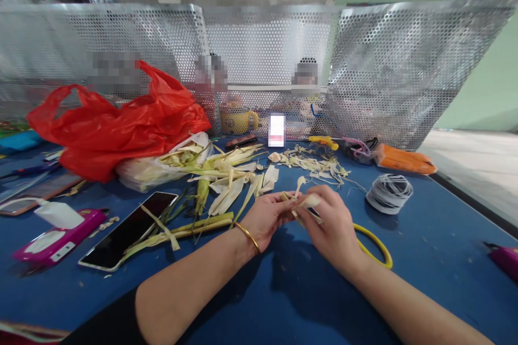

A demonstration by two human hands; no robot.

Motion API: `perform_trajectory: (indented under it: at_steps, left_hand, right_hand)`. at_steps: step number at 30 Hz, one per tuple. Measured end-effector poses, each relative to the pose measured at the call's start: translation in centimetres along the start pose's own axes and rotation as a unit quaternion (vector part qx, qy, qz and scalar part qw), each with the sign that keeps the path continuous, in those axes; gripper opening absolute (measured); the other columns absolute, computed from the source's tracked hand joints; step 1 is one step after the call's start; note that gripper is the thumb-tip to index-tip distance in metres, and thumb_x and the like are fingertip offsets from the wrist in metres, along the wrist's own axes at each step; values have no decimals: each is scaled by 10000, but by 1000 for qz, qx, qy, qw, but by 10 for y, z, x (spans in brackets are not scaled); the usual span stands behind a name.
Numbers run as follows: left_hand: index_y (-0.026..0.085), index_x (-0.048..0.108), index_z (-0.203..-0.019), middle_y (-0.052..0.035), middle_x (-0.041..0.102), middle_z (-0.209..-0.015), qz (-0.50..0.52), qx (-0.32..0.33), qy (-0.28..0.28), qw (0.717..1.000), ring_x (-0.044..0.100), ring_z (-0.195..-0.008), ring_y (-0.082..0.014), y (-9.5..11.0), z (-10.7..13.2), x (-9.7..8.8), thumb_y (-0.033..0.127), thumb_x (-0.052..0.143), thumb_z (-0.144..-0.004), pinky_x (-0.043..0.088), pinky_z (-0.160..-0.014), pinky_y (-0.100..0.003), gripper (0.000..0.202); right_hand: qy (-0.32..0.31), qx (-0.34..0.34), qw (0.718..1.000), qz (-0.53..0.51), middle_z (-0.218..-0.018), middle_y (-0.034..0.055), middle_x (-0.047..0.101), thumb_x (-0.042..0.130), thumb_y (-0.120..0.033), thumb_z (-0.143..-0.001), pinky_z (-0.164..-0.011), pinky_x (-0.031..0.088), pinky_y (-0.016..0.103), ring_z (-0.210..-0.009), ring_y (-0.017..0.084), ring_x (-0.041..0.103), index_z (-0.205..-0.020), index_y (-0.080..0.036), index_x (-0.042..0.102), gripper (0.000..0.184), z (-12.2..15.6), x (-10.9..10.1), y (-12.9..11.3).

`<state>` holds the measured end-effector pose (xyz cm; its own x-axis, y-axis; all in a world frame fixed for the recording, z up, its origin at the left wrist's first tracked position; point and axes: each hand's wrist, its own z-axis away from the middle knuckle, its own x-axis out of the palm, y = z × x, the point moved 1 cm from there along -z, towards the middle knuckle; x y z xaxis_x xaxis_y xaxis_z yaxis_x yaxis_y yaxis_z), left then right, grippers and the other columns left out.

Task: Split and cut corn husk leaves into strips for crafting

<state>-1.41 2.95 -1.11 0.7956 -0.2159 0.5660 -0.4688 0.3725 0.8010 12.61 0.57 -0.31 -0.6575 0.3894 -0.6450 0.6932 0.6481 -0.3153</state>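
My left hand [265,218] and my right hand [329,223] meet above the blue table [424,248], both pinched on a small folded strip of pale corn husk [301,200]. A gold bangle circles my left wrist. Just behind my hands lies a pile of loose husk strips [226,172], with longer green-yellow leaves [182,232] to the left. A yellow ring [378,248] lies on the table under my right wrist.
A red plastic bag [117,118] sits at the back left. A phone [129,229] and a pink wipes pack [56,234] lie left. A white cord coil [389,192], an orange tool [404,160] and husk scraps [315,161] are right. A perforated metal screen [263,48] divides off other people.
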Motion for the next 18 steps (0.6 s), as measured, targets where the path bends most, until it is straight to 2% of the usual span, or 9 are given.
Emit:
perform_trajectory:
  at_steps: [2, 5, 7, 9, 12, 14, 16, 18]
  left_hand:
    - [108, 735, -823, -63, 704, -794, -19, 7, -9, 1000, 630, -676, -115, 1, 1, 1, 254, 852, -561, 480, -715, -229, 322]
    - [115, 738, -813, -70, 708, -813, -50, 18, -7, 999, 639, -677, -131, -1, 2, 2, 279, 839, -577, 493, -743, -265, 304]
    - [118, 737, -800, -61, 704, -777, -75, 22, -1, 997, 625, -644, -124, -3, 1, 1, 276, 836, -573, 493, -712, -263, 294]
    - [118, 733, -786, -44, 696, -722, -101, 35, 19, 994, 599, -596, -108, -4, 0, 0, 258, 837, -559, 485, -671, -247, 286]
    - [127, 721, -783, -27, 697, -712, -118, 56, 81, 988, 587, -564, -101, -2, -3, -4, 242, 829, -548, 476, -627, -235, 283]
    - [135, 705, -811, -23, 702, -723, -121, 62, 128, 982, 602, -567, -111, 2, -5, -7, 236, 812, -562, 465, -595, -231, 289]
    - [144, 683, -848, -12, 690, -674, -130, 72, 164, 975, 609, -563, -121, 6, -6, -9, 218, 795, -577, 443, -557, -219, 303]
    - [150, 667, -854, -4, 676, -627, -137, 82, 182, 970, 600, -550, -123, 10, -7, -10, 201, 781, -588, 423, -527, -211, 294]
  right_hand:
    - [31, 131, 989, -69, -837, 54, 611, 517, -290, -884, -686, 446, 288, -778, 179, 572, -756, -191, 604, 183, 0, 3, 9]
    - [7, 284, 950, -131, -696, 24, 619, 541, -385, -843, -565, 441, 260, -627, 161, 577, -706, -193, 566, 236, 1, 12, 17]
    - [-34, 350, 922, -164, -631, 4, 618, 533, -403, -835, -493, 428, 249, -530, 150, 580, -716, -198, 547, 238, 2, 17, 19]
    - [-76, 387, 899, -191, -603, -12, 616, 530, -393, -832, -438, 418, 239, -441, 135, 573, -724, -202, 534, 220, 2, 19, 17]
    - [-124, 417, 873, -221, -593, -20, 626, 529, -385, -835, -378, 398, 228, -368, 123, 549, -732, -206, 512, 207, 1, 17, 14]
    - [-151, 407, 864, -253, -608, -21, 644, 521, -352, -841, -373, 397, 221, -383, 123, 555, -770, -207, 514, 161, 0, 15, 11]
    - [-167, 349, 879, -280, -625, -35, 648, 506, -265, -843, -434, 434, 218, -453, 123, 584, -894, -207, 552, 90, 0, 13, 9]
    - [-172, 259, 907, -285, -661, -36, 650, 462, -173, -846, -546, 479, 230, -560, 123, 618, -1011, -207, 580, 206, -1, 11, 7]
